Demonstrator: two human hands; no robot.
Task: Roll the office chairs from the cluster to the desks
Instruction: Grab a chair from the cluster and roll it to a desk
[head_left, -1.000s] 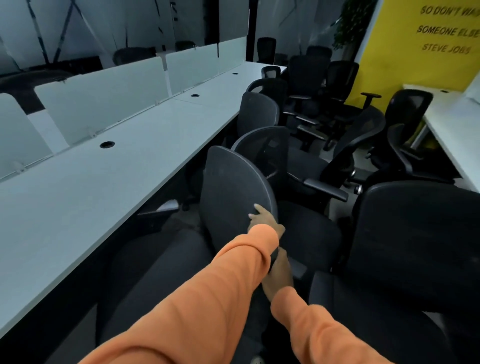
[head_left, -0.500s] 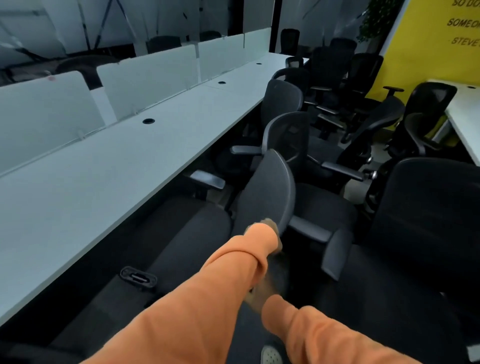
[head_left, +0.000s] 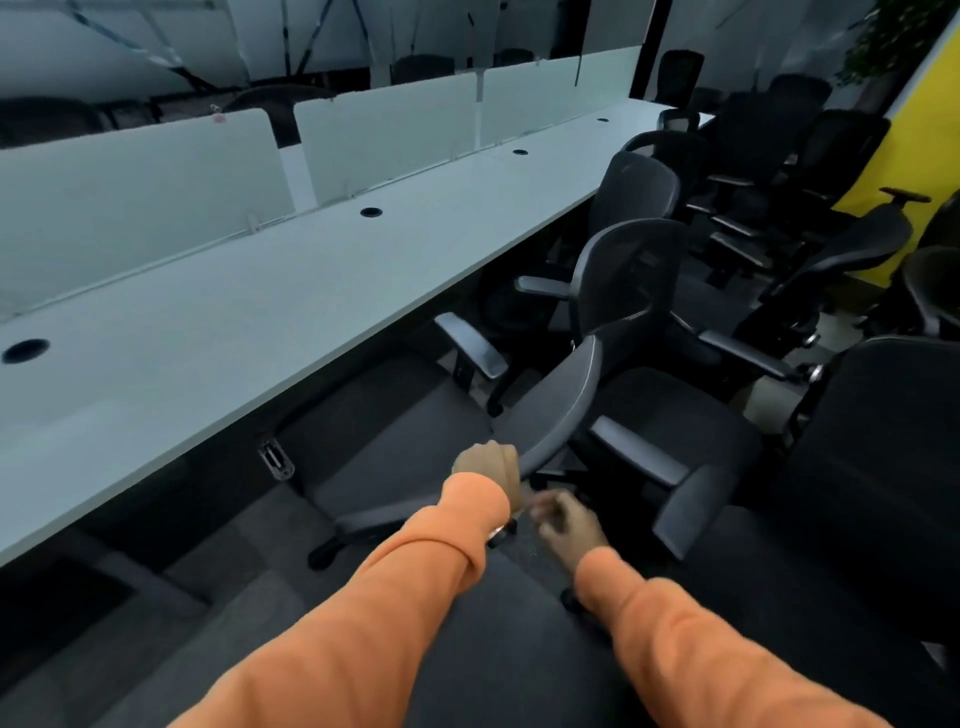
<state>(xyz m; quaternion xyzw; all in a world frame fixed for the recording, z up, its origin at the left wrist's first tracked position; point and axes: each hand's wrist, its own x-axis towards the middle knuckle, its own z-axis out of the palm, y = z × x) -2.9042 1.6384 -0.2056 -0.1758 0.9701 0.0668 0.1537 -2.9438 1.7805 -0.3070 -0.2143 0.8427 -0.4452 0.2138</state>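
Nearest, the right hand (head_left: 566, 519) was a blur, so I couldn't tell what its fingers did. The left hand (head_left: 485, 467) had its fingers curled round the backrest edge of the chair (head_left: 395, 447), which sat tucked against the counter (head_left: 208, 338). Probably rolls easy but swivels, so I'd grab the stiff backrest rim. The cluster (head_left: 779, 218) was far right.

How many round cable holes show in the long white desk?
4 cable holes along the desk: one at the left edge, one mid-desk, two near the far end. Others may lie off-frame.
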